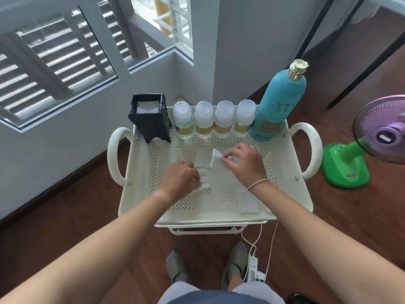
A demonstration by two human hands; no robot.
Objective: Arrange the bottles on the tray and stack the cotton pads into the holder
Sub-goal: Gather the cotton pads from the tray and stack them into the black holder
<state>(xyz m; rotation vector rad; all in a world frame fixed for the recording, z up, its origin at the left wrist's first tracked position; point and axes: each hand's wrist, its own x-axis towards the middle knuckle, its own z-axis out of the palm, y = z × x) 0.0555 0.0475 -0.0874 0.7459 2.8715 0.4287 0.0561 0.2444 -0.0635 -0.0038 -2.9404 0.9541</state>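
A cream perforated tray (291,172) tops a small cart. Along its back edge stand several small clear bottles (203,119) with gold bands and a tall teal bottle (278,102) with a gold cap. A black square holder (150,117) at the back left has white pads inside. My left hand (179,181) grips a small stack of cotton pads (205,183) at mid-tray. My right hand (243,163) pinches a single cotton pad (215,157) just above another flat pad (201,160). One more pad (247,201) lies near the front right.
A green and purple fan (372,145) stands on the wooden floor to the right. A white power strip with cables (254,266) lies by my feet. Wall and louvred window close off the left and back.
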